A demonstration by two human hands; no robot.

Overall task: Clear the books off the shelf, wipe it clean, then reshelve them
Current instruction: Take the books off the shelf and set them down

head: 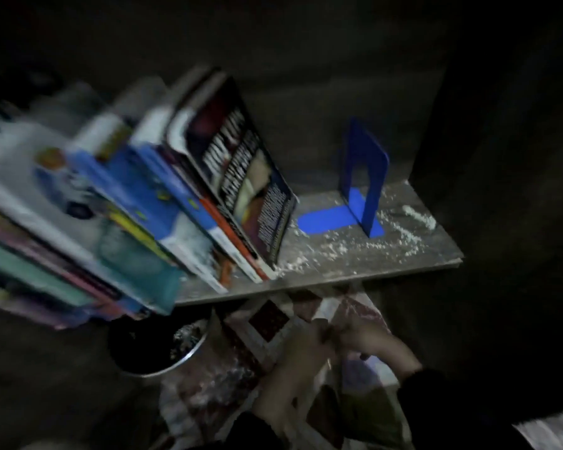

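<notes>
Leaning books: a row on the shelf, standing apart from the blue bookend.
Shelf: white crumbs all over its bare part.
Left hand: down below the shelf, on a patterned thing; the grip is too blurred to tell.
Right hand: meeting the left one, equally unclear.

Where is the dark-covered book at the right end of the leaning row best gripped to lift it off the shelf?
Probably its front edge, up high, coming from the right. The dark-covered book leans left against the neighbouring books, so only its right cover is bare, facing the gap toward the blue bookend. The shelf there is dusty but open.
</notes>
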